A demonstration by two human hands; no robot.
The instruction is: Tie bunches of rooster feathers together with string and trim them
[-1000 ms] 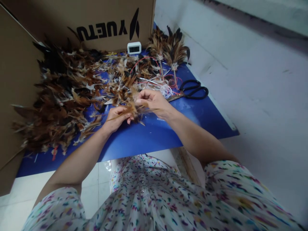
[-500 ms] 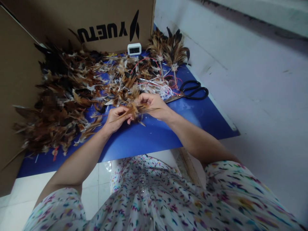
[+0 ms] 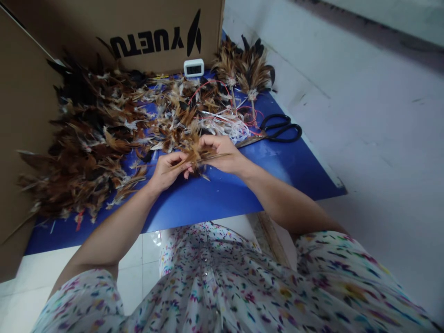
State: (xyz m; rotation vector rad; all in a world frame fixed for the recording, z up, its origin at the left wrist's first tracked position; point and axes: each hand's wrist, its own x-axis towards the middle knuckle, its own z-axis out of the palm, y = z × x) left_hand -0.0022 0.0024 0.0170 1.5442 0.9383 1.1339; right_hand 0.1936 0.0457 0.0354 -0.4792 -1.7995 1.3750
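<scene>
A small bunch of brown feathers (image 3: 197, 155) is held between my two hands, just above the near part of the blue tabletop (image 3: 204, 203). My left hand (image 3: 170, 171) pinches the bunch from the left, with a thin stick-like quill lying across its fingers. From the right, my right hand (image 3: 224, 155) grips the same feathers; some of its fingertips are hidden behind them. Right behind the hands lies a loose heap of brown and white feathers (image 3: 178, 132). White plastic ribbon (image 3: 231, 125) lies tangled beyond my right hand.
Black-handled scissors (image 3: 277, 129) lie at the right. Two feather bundles on sticks (image 3: 252, 76) rest at the back right. A small white digital clock (image 3: 194, 68) stands against a cardboard box (image 3: 79, 27). A large feather pile (image 3: 83, 157) covers the left side; a wall (image 3: 364, 115) borders the right.
Both hands stay in nearly the same place around the bunch. The feathers between them have turned slightly, and the view has shifted a little.
</scene>
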